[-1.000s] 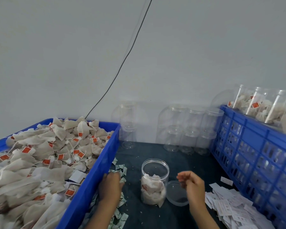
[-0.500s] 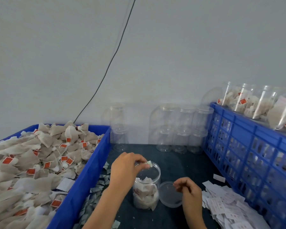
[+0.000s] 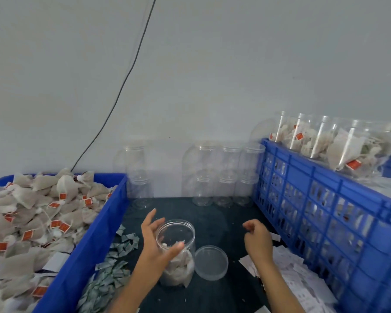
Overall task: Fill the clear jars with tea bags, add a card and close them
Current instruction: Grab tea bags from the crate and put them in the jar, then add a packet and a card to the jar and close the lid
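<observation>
Between the blue tub (image 3: 88, 242) of tea bags (image 3: 32, 213) and the blue crate (image 3: 325, 213), an upright clear jar (image 3: 177, 251) stands on the dark worktop (image 3: 217, 220), mouth up, partly filled. Beside its rim the left hand (image 3: 155, 240) has its fingers spread, gripping nothing. Well apart to the right, the right hand (image 3: 257, 240) hangs loosely curled above the cards (image 3: 298, 274), the lid (image 3: 211, 262) lying flat between.
</observation>
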Demonstrator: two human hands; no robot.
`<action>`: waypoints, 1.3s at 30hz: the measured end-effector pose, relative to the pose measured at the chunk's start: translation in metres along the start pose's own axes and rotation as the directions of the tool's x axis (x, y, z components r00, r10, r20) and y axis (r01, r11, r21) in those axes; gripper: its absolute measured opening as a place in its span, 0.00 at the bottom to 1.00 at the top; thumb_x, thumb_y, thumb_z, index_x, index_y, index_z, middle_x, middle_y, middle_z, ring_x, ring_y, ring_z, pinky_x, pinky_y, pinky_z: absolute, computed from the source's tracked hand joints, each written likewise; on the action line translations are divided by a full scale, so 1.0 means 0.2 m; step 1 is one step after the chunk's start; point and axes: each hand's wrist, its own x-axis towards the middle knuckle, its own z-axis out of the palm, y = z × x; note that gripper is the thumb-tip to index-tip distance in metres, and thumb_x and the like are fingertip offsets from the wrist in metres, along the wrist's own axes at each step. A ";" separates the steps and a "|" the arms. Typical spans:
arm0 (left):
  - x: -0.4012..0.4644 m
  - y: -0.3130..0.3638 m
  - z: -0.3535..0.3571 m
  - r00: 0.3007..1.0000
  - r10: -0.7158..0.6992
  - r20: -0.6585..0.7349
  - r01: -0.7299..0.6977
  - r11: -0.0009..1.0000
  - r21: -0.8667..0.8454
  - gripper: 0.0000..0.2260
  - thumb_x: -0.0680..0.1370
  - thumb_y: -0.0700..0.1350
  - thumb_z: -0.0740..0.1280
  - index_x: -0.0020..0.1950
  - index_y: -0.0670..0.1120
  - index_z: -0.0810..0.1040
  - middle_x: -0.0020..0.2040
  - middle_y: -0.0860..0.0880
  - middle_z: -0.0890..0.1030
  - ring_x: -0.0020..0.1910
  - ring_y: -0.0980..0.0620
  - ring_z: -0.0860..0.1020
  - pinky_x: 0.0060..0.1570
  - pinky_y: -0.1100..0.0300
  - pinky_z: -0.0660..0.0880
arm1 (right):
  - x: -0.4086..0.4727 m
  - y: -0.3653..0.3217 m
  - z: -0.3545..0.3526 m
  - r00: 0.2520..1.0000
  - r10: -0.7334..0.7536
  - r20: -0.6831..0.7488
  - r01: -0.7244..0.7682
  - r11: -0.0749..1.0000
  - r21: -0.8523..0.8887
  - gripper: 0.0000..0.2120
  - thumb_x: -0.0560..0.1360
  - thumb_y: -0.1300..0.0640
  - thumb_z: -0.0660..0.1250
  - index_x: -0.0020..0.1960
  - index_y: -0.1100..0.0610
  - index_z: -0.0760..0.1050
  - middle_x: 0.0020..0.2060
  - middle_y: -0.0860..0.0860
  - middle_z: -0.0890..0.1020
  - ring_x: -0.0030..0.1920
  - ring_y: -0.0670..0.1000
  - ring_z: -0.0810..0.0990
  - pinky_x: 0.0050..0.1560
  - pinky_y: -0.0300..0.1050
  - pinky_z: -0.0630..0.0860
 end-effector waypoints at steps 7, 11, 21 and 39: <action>-0.04 -0.18 0.03 1.000 -0.031 0.003 0.031 0.999 0.025 0.55 0.55 0.48 0.81 0.72 0.63 0.51 0.61 0.51 0.74 0.62 0.60 0.74 0.57 0.71 0.69 | 0.25 0.07 -0.10 0.990 0.133 0.056 -0.088 0.862 -0.499 0.17 0.77 0.67 0.62 0.65 0.59 0.72 0.65 0.58 0.72 0.64 0.60 0.70 0.61 0.52 0.72; -0.04 -0.23 0.03 1.000 -0.008 -0.016 0.008 1.000 0.003 0.56 0.54 0.48 0.84 0.71 0.65 0.53 0.60 0.51 0.75 0.57 0.65 0.76 0.51 0.74 0.72 | 0.27 0.15 -0.12 0.976 0.183 0.115 -0.078 0.794 -0.603 0.12 0.77 0.68 0.60 0.59 0.61 0.75 0.58 0.58 0.77 0.59 0.58 0.76 0.56 0.49 0.77; -0.06 -0.34 0.06 0.999 0.031 -0.044 -0.033 0.999 -0.044 0.52 0.55 0.35 0.84 0.69 0.59 0.59 0.60 0.47 0.76 0.56 0.56 0.79 0.49 0.66 0.77 | 0.21 0.20 -0.10 0.993 0.100 0.064 -0.029 0.725 -0.689 0.10 0.79 0.67 0.59 0.56 0.59 0.76 0.54 0.54 0.79 0.53 0.52 0.79 0.50 0.43 0.77; -0.07 -0.30 0.07 0.997 0.016 -0.077 -0.020 0.999 -0.046 0.40 0.59 0.37 0.82 0.61 0.51 0.62 0.59 0.48 0.77 0.54 0.58 0.80 0.49 0.69 0.75 | -0.14 -0.58 -0.09 0.809 -0.468 0.356 0.332 0.863 0.381 0.03 0.76 0.59 0.69 0.43 0.53 0.79 0.38 0.47 0.85 0.41 0.44 0.84 0.40 0.34 0.77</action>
